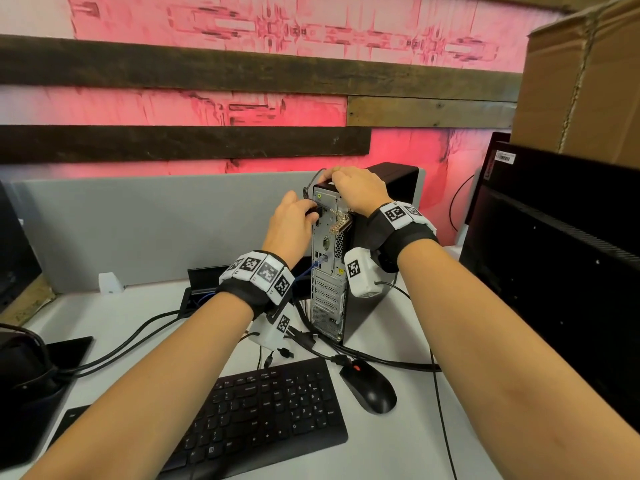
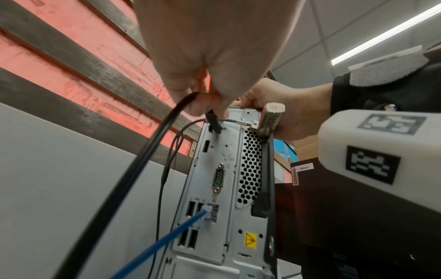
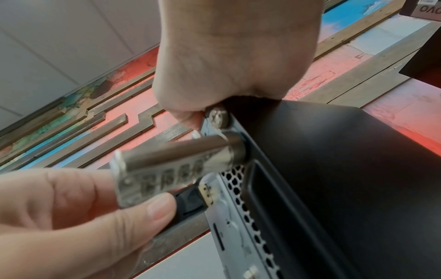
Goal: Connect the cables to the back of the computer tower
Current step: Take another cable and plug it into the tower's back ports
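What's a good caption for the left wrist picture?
Left hand pushes a black plug into the tower while the right hand steadies it.

Right hand (image 1: 358, 188) covers the tower's (image 1: 332, 271) top rear corner — lock (image 3: 167, 169) dial digits too blurry to read.

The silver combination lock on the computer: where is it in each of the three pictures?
Head: combination lock at centre, near the tower's top.
Left wrist: upper middle, below the right hand.
Right wrist: centre-left.
Shared landmark: the honeycomb vent beside it.
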### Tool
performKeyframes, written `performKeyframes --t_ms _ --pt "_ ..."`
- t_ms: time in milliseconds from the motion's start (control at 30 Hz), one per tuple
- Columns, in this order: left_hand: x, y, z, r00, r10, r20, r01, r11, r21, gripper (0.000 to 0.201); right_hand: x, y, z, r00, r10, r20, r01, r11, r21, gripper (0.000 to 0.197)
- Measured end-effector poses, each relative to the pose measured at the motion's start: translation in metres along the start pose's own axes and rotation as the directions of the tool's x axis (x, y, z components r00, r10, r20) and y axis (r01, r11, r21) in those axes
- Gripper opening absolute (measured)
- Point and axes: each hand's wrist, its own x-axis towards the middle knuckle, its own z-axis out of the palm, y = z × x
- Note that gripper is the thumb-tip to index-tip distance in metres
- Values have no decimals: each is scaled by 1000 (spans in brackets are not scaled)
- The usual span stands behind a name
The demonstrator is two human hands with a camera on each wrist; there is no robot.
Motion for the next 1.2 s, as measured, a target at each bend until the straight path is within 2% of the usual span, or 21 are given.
performKeyframes --t_ms 333,400,533,667,833,1000,1200 --pt "-4 7 -5 999 -36 23 38 997 -72 35 -2 -2 -3 1000 17 0 -17 1000 15 42" --pt "-2 8 -7 997 -72 40 75 992 -97 39 -2 -2 -2 1000 11 5 -12 1000 9 42" --pt "2 8 -10 982 -174 77 184 973 -140 34 0 -2 -1 1000 17 -4 -17 999 30 42" --pt "4 5 -13 980 -118 159 135 986 -97 32 -1 -1 -2 1000 25 1 -25 999 40 41" --pt "4 3 -9 980 -120 159 133 988 -78 36 4 0 3 1000 15 13 -15 1000 -10 41" --pt "3 3 -9 974 -165 155 187 972 -144 40 5 3 4 1000 -7 -5 6 999 -40 41" --pt "3 -2 -3 959 -242 146 276 912 -303 40 5 2 4 1000 -10 -5 10 1000 -28 41"
